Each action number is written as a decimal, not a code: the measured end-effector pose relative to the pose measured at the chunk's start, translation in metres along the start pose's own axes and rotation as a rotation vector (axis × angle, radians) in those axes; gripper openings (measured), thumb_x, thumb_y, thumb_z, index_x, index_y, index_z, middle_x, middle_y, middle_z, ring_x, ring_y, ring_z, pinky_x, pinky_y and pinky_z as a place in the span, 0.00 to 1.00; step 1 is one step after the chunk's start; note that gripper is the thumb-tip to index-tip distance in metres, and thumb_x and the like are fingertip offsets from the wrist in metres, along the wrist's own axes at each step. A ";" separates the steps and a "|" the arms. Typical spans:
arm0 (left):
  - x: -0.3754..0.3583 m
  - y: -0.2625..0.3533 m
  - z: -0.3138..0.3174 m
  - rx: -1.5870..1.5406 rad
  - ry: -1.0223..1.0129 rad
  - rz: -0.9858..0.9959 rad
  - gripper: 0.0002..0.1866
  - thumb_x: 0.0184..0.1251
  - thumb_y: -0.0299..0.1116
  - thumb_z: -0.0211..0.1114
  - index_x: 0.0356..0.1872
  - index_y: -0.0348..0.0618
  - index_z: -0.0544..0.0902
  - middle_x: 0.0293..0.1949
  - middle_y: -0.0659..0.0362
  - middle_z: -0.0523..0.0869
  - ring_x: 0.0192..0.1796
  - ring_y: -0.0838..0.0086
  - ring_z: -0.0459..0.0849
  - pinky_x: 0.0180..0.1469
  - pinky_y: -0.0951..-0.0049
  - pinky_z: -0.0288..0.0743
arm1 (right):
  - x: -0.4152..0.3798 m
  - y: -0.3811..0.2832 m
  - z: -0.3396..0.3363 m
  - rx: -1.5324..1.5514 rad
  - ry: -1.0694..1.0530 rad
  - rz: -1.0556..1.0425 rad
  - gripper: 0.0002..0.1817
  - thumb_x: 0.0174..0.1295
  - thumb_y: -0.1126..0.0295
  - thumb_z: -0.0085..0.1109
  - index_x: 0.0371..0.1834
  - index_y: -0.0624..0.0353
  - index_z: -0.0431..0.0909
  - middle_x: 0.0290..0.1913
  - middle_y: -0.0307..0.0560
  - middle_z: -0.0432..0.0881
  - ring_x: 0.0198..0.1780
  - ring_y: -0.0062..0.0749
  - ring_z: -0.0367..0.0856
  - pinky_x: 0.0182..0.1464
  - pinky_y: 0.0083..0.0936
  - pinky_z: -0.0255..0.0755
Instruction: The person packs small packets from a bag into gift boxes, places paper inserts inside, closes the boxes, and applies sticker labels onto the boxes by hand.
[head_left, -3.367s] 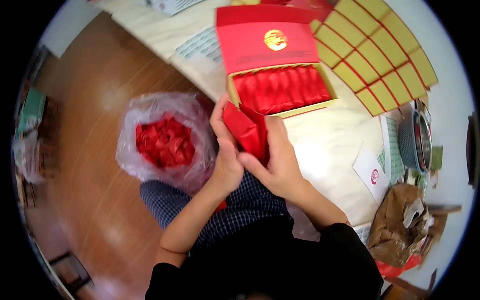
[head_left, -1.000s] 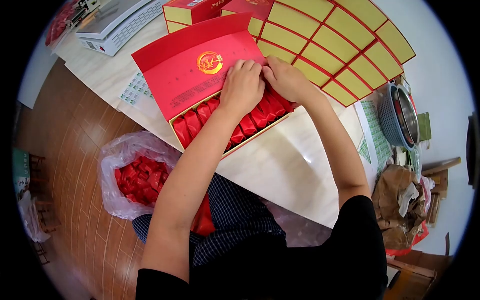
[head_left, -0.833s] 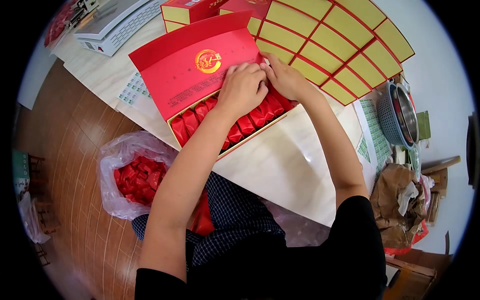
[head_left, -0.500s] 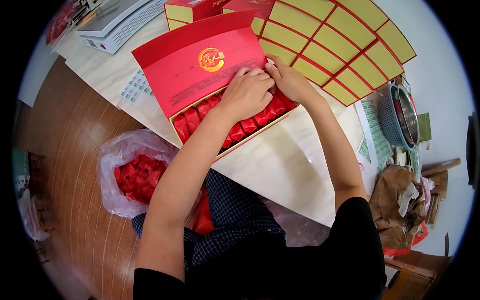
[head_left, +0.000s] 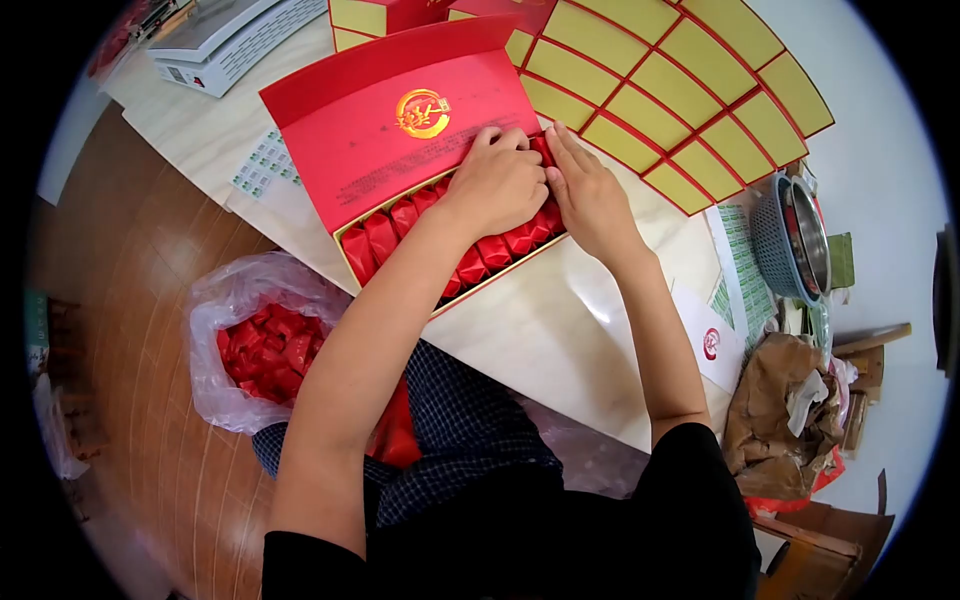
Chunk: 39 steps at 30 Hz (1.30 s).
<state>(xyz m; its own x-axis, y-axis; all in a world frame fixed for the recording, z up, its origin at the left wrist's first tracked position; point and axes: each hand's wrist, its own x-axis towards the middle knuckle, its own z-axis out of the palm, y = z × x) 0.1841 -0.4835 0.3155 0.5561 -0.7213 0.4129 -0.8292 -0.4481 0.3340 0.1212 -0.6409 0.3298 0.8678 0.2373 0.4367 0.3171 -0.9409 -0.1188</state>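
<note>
An open red gift box (head_left: 390, 165) with a gold emblem inside its raised lid lies on the table. Shiny red foil packets (head_left: 470, 268) stand in rows inside it. My left hand (head_left: 500, 182) lies over the packets near the box's right end, its fingers bent down onto them; the fingertips are partly hidden. Along the outer right end of the box, my right hand (head_left: 592, 198) rests with its fingers stretched out and close together. Its thumb is near my left hand, beside a red packet at the corner.
Several stacked red-and-yellow boxes (head_left: 660, 85) stand behind. A plastic bag (head_left: 215, 375) of red packets sits at the lower left. A scale (head_left: 215, 55) is at the back left, a label sheet (head_left: 268, 165) near it. A blue basket (head_left: 775, 240) and brown paper (head_left: 770, 430) are at the right.
My right hand has drawn back from the far right corner toward me, its fingers now straighter along the box end. My left hand stays over the packets, its fingers more bent.
</note>
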 end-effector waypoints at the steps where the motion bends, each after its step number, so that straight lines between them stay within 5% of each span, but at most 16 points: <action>1: 0.000 0.000 -0.001 -0.009 -0.002 0.001 0.12 0.61 0.33 0.53 0.30 0.40 0.84 0.37 0.60 0.85 0.53 0.67 0.73 0.62 0.57 0.60 | -0.002 0.001 -0.001 -0.004 -0.005 0.004 0.26 0.71 0.64 0.47 0.68 0.66 0.63 0.69 0.57 0.67 0.61 0.48 0.74 0.57 0.38 0.72; 5: 0.001 -0.001 -0.005 -0.011 -0.024 -0.005 0.11 0.61 0.33 0.53 0.29 0.42 0.84 0.37 0.61 0.85 0.52 0.68 0.73 0.62 0.57 0.60 | -0.004 -0.001 -0.001 -0.052 -0.101 -0.033 0.28 0.70 0.64 0.45 0.70 0.66 0.60 0.72 0.58 0.61 0.70 0.49 0.64 0.68 0.40 0.60; 9: 0.001 -0.002 -0.016 -0.138 0.082 -0.017 0.09 0.59 0.29 0.51 0.28 0.40 0.80 0.35 0.57 0.82 0.46 0.61 0.76 0.54 0.58 0.67 | -0.006 0.007 0.005 -0.007 -0.215 -0.050 0.37 0.71 0.49 0.41 0.72 0.70 0.55 0.75 0.61 0.53 0.73 0.49 0.58 0.72 0.40 0.54; 11: 0.000 -0.003 -0.023 -0.237 0.311 -0.086 0.08 0.58 0.25 0.51 0.33 0.38 0.78 0.36 0.51 0.79 0.44 0.54 0.77 0.47 0.56 0.71 | -0.002 -0.001 -0.004 -0.030 -0.306 -0.029 0.42 0.70 0.41 0.37 0.72 0.70 0.54 0.76 0.61 0.51 0.74 0.49 0.56 0.73 0.40 0.52; 13: -0.002 -0.008 -0.020 -0.210 0.180 -0.152 0.13 0.64 0.30 0.50 0.45 0.41 0.79 0.45 0.52 0.81 0.52 0.57 0.77 0.59 0.56 0.67 | -0.003 0.004 0.004 -0.050 -0.309 -0.024 0.47 0.68 0.35 0.33 0.73 0.69 0.53 0.76 0.61 0.50 0.74 0.50 0.56 0.73 0.41 0.50; 17: -0.009 0.005 0.002 -0.135 0.137 0.032 0.22 0.73 0.34 0.46 0.65 0.42 0.70 0.64 0.51 0.73 0.68 0.60 0.68 0.72 0.58 0.56 | -0.012 0.008 0.012 -0.026 -0.207 -0.004 0.37 0.69 0.49 0.42 0.72 0.68 0.56 0.74 0.61 0.57 0.74 0.49 0.56 0.73 0.44 0.50; 19: -0.009 0.015 0.004 0.125 -0.084 -0.048 0.29 0.77 0.45 0.41 0.73 0.41 0.57 0.73 0.53 0.61 0.76 0.66 0.55 0.77 0.59 0.37 | -0.023 0.010 0.010 0.054 -0.104 -0.039 0.32 0.68 0.59 0.46 0.70 0.68 0.59 0.72 0.61 0.60 0.73 0.49 0.57 0.73 0.45 0.51; 20: -0.007 0.016 0.004 0.139 -0.155 -0.083 0.37 0.76 0.57 0.37 0.73 0.37 0.56 0.74 0.52 0.59 0.77 0.69 0.52 0.78 0.60 0.36 | -0.033 0.005 0.008 0.028 0.001 -0.038 0.30 0.67 0.63 0.45 0.69 0.68 0.60 0.72 0.61 0.60 0.73 0.50 0.58 0.73 0.46 0.52; 26: -0.004 0.018 0.012 0.345 -0.158 -0.081 0.36 0.76 0.56 0.37 0.73 0.38 0.57 0.75 0.52 0.57 0.77 0.68 0.51 0.78 0.58 0.37 | -0.135 0.000 -0.021 0.062 0.199 0.197 0.24 0.60 0.75 0.53 0.62 0.60 0.70 0.65 0.55 0.70 0.65 0.50 0.68 0.67 0.42 0.60; 29: -0.005 0.016 0.015 0.339 -0.110 -0.084 0.35 0.76 0.56 0.38 0.73 0.40 0.59 0.75 0.53 0.58 0.77 0.67 0.51 0.78 0.59 0.39 | -0.176 0.025 -0.042 -0.021 0.317 0.512 0.17 0.56 0.80 0.56 0.50 0.60 0.76 0.53 0.54 0.79 0.56 0.50 0.74 0.59 0.38 0.66; 39: -0.006 0.010 0.009 0.019 0.060 -0.117 0.28 0.78 0.51 0.40 0.64 0.42 0.73 0.69 0.54 0.70 0.74 0.65 0.60 0.76 0.62 0.46 | -0.239 0.107 -0.045 -0.249 0.299 0.604 0.07 0.53 0.79 0.55 0.36 0.58 0.78 0.38 0.47 0.77 0.42 0.44 0.75 0.45 0.37 0.67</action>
<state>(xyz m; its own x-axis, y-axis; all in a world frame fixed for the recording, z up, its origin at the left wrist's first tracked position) 0.1717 -0.4886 0.3091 0.6507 -0.6313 0.4220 -0.7593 -0.5375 0.3667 -0.0699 -0.8095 0.2529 0.7109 -0.3853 0.5883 -0.3135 -0.9225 -0.2252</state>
